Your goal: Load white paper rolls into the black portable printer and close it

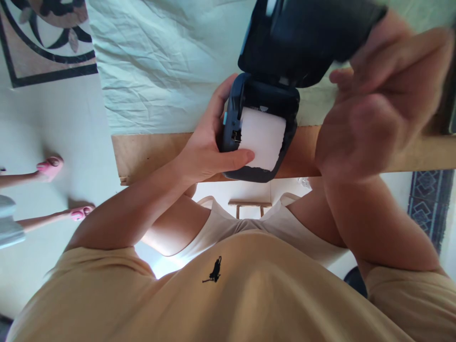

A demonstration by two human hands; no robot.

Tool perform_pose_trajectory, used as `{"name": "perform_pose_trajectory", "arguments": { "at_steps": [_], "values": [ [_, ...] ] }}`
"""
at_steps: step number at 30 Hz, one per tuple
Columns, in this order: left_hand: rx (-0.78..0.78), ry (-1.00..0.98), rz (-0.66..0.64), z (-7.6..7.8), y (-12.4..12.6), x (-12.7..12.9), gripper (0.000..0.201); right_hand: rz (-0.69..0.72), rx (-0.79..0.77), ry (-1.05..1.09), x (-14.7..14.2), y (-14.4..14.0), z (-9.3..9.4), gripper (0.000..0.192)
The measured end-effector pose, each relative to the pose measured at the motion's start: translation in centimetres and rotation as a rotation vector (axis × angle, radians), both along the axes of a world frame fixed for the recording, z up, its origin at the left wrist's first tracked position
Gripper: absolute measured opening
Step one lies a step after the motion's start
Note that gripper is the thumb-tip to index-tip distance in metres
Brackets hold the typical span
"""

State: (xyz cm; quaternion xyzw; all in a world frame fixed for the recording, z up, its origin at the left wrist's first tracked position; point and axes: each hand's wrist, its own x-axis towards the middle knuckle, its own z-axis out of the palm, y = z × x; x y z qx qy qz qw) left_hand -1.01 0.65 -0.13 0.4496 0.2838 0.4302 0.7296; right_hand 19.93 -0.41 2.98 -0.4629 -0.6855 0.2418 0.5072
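A small dark portable receipt printer (233,107) is held up over the table's front edge, its body tilted towards me. Its black lid (285,52) is swung open at the far side. Inside the bay sits a white paper roll (263,137). My left hand (210,137) is wrapped round the printer's left side, the thumb lying over the near rim and against the roll. My right hand (384,99) is raised beside the lid's right edge, its fingers bent and smeared by motion. Part of it is hidden behind the lid, and I cannot tell whether it grips the lid.
A pale green cloth (160,61) covers the table, with its bare wooden edge (153,152) in front of me. Below stands a small wooden stool (249,204). At the left, another person's feet in pink slippers (50,167) are on the floor near a patterned tile inlay (53,59).
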Motion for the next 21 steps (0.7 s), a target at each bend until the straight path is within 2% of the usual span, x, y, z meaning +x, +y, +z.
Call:
{"name": "perform_pose_trajectory", "arguments": {
  "at_steps": [3,5,7,9,12,16,21],
  "values": [
    [0.000,-0.025,-0.015,-0.5,0.1,-0.3,0.073,-0.073,0.156,0.283,-0.5,0.7,-0.5,0.010],
    [-0.011,-0.024,-0.031,-0.4,0.0,-0.4,0.075,-0.063,0.098,0.308,-0.6,0.8,-1.0,0.006],
    [-0.010,-0.025,-0.044,-0.2,-0.1,-0.3,0.072,-0.011,-0.010,0.244,-0.5,0.5,-1.4,0.011],
    [0.017,-0.030,-0.032,0.2,-0.4,0.0,0.066,0.129,-0.081,0.107,-0.3,0.3,-1.7,0.025],
    [-0.026,0.003,0.052,0.8,-0.8,0.8,0.050,0.260,-0.062,-0.094,0.0,0.2,-1.8,0.050],
    [-0.154,0.053,0.147,1.4,-1.0,1.5,0.032,0.238,-0.078,-0.218,0.1,0.4,-1.9,0.056],
    [-0.180,0.025,0.144,1.3,-0.9,1.5,0.030,0.207,-0.049,-0.259,-0.1,0.4,-2.1,0.054]
  ]
}}
